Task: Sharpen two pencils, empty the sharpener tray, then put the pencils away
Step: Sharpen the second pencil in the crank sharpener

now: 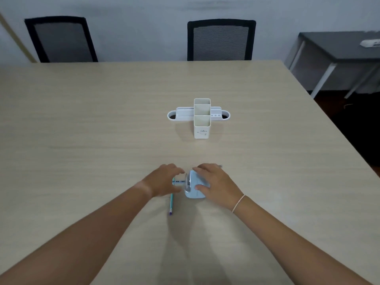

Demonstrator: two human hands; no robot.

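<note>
A pale blue pencil sharpener [195, 191] sits on the table near me. My right hand [213, 182] rests over its top and right side, gripping it. A short blue pencil [178, 182] lies horizontally with one end at the sharpener's silver front. My left hand [164, 181] curves over that pencil with fingers spread; whether it grips the pencil is unclear. A second, teal pencil [171, 203] with a purple end lies on the table just below my left hand. A white desk organiser [202, 118] with tall compartments stands farther back.
The light wooden table [82, 130] stretches wide around the objects. Two black mesh chairs [221, 40] stand at its far edge. A dark side table [339, 46] sits at the back right, past the table's right edge.
</note>
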